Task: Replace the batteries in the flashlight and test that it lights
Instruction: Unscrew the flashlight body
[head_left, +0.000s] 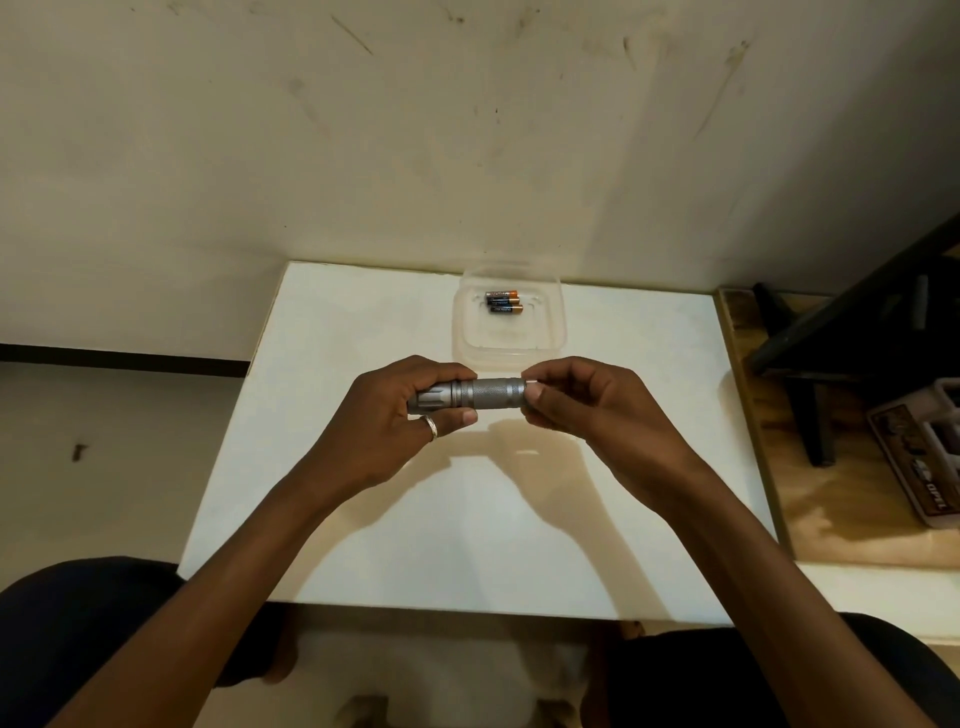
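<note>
A grey metal flashlight (485, 393) lies level in the air above the white table (363, 519), head to the left. My left hand (400, 415), with a ring on one finger, is wrapped around the head end. My right hand (582, 402) pinches the tail end between thumb and fingertips, hiding the tail cap. Behind the flashlight, three small black-and-copper batteries (503, 302) lie side by side in a clear plastic container (506, 343) near the table's far edge.
A stained wall rises right behind the table. To the right stands a wooden surface (831, 519) with a dark stand (831, 353) and a printed box (930, 462). My knees in dark trousers sit under the near edge.
</note>
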